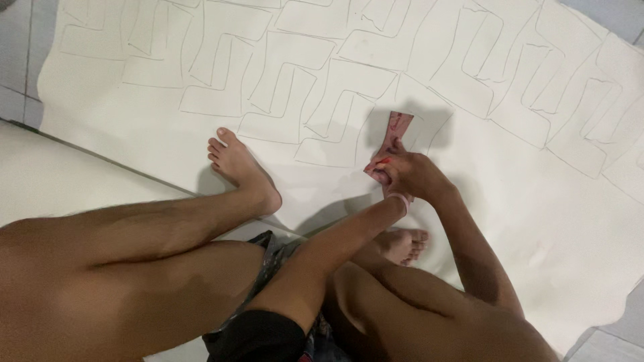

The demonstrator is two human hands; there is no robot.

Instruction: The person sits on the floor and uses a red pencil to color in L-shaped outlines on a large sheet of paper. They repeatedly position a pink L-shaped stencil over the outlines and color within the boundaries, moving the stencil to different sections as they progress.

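A large white sheet [523, 201] covers the floor, with several angular outlines [288, 87] drawn on it in pencil. My two hands meet above the sheet's middle. My right hand [419, 175] and my left hand [380, 173] both grip a small reddish card-like template [397, 129], which stands tilted over the drawn shapes. Something red, thin like a pen, shows between the fingers. A pale band circles my left wrist [400, 200]. The template's shadow falls on the sheet behind it.
I sit on the sheet with bare legs. My left foot [238, 164] rests flat on it near the outlines; toes of the other foot [406, 243] show under my arms. Grey floor tiles [13, 60] border the sheet at left and bottom right.
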